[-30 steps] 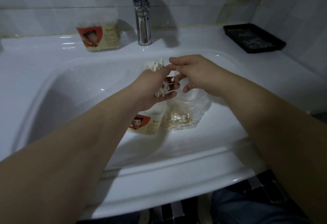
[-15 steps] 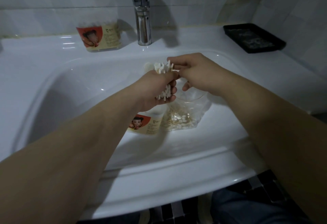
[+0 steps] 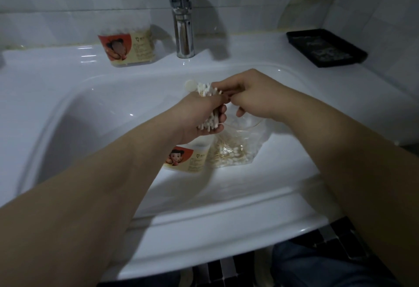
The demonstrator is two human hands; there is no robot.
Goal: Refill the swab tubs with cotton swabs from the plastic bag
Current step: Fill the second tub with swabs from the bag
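A bundle of cotton swabs (image 3: 208, 92) is gripped upright in the left hand (image 3: 197, 119) over the middle of the sink (image 3: 90, 109), with white tips showing above and below the curled fingers. The fingertips of the right hand (image 3: 256, 96) are brought together on the upper ends of that bundle, while its lower fingers are loosely curled.

Directly under the hands, at the near side of the basin, a swab tub (image 3: 188, 159) is set touching the left side of the plastic bag (image 3: 235, 153), in which more swabs are seen. A second tub (image 3: 127, 46) is placed on the far ledge, left of the tap (image 3: 182, 26), and a black tray (image 3: 326, 47) lies at the far right.

Both tubs are wrapped in the same label: an orange-red panel with a cartoon child, and a cream panel with a small shield mark and fine print that cannot be read.

Compared with a second ago, the right hand has been closed in from just beside the bundle onto its top. The tubs and bag are unmoved.
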